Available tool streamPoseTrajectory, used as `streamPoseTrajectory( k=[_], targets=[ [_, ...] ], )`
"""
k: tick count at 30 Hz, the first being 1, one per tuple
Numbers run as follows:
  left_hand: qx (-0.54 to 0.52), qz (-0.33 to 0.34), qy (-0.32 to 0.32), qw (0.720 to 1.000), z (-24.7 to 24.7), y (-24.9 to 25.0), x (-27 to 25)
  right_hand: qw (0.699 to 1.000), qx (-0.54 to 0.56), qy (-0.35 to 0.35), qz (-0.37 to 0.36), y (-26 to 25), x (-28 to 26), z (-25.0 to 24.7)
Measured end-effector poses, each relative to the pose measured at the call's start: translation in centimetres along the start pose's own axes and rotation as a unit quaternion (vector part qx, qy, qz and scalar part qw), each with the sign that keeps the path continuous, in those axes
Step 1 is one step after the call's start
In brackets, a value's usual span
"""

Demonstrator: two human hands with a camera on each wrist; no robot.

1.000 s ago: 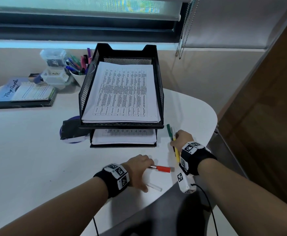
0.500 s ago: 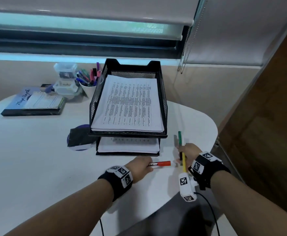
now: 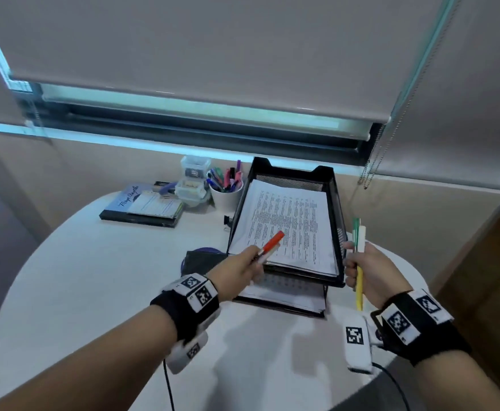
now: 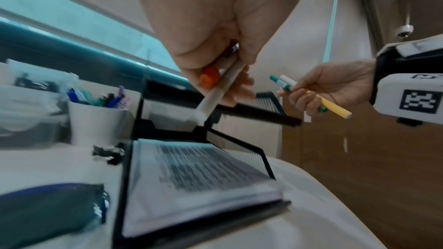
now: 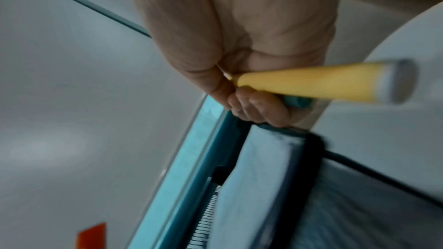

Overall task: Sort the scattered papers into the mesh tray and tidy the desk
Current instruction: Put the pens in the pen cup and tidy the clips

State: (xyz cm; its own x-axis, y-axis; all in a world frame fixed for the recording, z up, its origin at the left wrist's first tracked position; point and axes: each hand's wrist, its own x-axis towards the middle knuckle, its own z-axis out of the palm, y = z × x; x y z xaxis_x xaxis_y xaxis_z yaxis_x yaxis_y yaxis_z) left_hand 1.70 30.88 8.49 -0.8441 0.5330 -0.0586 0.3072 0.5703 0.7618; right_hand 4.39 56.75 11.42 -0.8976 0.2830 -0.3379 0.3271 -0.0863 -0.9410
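A black two-tier mesh tray (image 3: pixel 339 232) stands on the white desk (image 3: pixel 94 286), with a stack of printed papers (image 3: pixel 290 226) in its top tier and more papers (image 3: pixel 284 295) in the lower tier. My left hand (image 3: pixel 239 269) is raised in front of the tray and grips an orange-capped pen (image 3: pixel 272 243) (image 4: pixel 210 77) together with a white pen (image 4: pixel 215 94). My right hand (image 3: pixel 367 271), at the tray's right side, holds a yellow highlighter (image 3: pixel 359 287) (image 5: pixel 311 82) and a green pen (image 3: pixel 356 229) (image 4: pixel 279 81) upright.
A white cup of pens (image 3: pixel 226 191) and small clear boxes (image 3: pixel 193 180) stand at the back left of the tray. A dark notebook with a pad on it (image 3: pixel 145 207) lies further left. A black pouch (image 3: pixel 202 262) lies beside the tray. A wooden panel (image 3: pixel 485 280) rises at right.
Both hands have lifted off the desk with their pens. The left hand picked up the white pen with the orange one. The camera has tilted up.
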Motion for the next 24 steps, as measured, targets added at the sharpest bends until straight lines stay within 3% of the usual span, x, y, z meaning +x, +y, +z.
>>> streamPoseTrajectory(
  k=[4, 6, 11, 17, 21, 24],
  targets=[
    [-0.057, -0.036, 0.061, 0.996, -5.4, -1.2, -0.2, 0.994, -0.061, 0.011, -0.087, -5.1, -1.0, 4.3],
    [-0.066, -0.048, 0.093, 0.992, -7.9, -2.3, -0.2, 0.992, -0.055, -0.018, -0.108, -7.1, -1.4, 6.7],
    [-0.092, -0.067, 0.141, 0.983, -13.3, -5.7, 0.5, 0.993, -0.025, -0.065, -0.096, -9.1, -0.6, 14.5],
    [-0.151, -0.120, 0.120, 0.974, -19.8, -11.0, 1.1, 0.991, 0.022, -0.093, -0.094, -8.3, 2.9, 23.9],
    [-0.119, -0.135, 0.090, 0.980, -23.7, -14.3, 2.2, 0.997, 0.015, -0.024, -0.073, -6.5, 6.5, 27.9],
    [-0.151, -0.120, 0.077, 0.978, -25.4, -15.8, 2.8, 0.997, 0.012, 0.047, -0.059, -4.6, 8.6, 29.8]
  ],
)
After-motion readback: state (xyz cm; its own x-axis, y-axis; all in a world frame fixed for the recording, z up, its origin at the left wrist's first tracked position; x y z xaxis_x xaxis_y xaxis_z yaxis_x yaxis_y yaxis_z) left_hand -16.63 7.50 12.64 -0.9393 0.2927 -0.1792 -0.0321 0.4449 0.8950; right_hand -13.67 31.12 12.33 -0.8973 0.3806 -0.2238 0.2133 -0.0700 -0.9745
